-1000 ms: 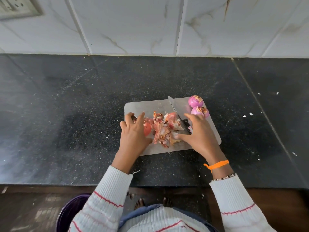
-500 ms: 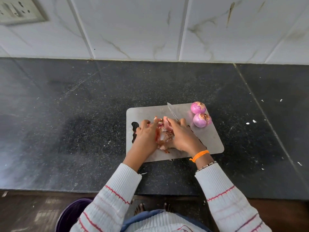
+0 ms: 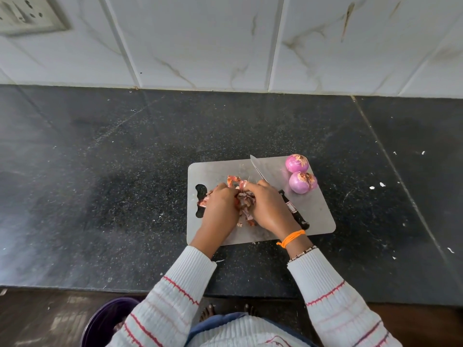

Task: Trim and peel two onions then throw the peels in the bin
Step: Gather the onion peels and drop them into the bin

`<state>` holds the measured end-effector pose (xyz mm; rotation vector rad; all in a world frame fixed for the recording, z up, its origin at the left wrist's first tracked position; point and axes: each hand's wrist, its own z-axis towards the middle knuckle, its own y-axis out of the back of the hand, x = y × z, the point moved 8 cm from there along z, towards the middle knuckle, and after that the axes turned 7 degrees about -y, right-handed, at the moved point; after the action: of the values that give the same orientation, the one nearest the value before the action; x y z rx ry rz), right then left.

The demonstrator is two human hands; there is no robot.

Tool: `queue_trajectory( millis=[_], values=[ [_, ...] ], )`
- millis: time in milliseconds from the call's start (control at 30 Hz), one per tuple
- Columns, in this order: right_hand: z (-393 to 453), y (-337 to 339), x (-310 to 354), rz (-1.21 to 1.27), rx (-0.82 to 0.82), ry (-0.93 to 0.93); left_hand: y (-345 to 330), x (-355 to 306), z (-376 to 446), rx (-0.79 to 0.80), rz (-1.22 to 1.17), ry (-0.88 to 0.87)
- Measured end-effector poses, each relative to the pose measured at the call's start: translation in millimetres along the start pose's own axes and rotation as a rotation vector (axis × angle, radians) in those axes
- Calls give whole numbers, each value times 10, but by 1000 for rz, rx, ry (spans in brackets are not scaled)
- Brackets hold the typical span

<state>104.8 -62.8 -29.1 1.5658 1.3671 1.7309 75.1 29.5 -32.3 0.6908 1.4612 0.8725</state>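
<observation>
A grey cutting board (image 3: 220, 169) lies on the black counter. Two peeled purple onions (image 3: 297, 163) (image 3: 302, 182) sit at its far right corner. A heap of reddish onion peels (image 3: 245, 204) is squeezed between my two hands. My left hand (image 3: 219, 206) curls round the peels from the left, and my right hand (image 3: 269, 207) cups them from the right. A knife lies on the board under my right hand, with its blade (image 3: 258, 169) pointing away and its black handle (image 3: 295, 212) toward me.
A purple bin (image 3: 105, 321) stands on the floor at the lower left, below the counter's front edge. The black counter (image 3: 100, 184) runs back to a white tiled wall. White specks dot the counter at the right.
Both hands have closed in from either side, gathering the spread peels into one tight heap between them. The onions and knife have not moved.
</observation>
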Motion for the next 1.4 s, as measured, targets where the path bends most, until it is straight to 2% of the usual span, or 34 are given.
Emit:
queue_trajectory(
  millis=[200,400,700,867,1033,1400],
  values=[
    [-31,46,-21,88,-92,-23,28,43,11,-55,-60,53],
    [-7,168,-76,252,-41,-25,101,-8,-28,-87,-143,99],
    [-84,234,-118,405,39,-73,146,232,-218,-132,-542,281],
    [-140,130,1,500,110,-61,206,419,-502,-226,-768,394],
    [-181,-132,435,528,260,17,415,628,-959,-391,-902,482],
    [-715,-1095,1994,485,595,289,1032,1573,-2381,-807,-915,672]
  ],
)
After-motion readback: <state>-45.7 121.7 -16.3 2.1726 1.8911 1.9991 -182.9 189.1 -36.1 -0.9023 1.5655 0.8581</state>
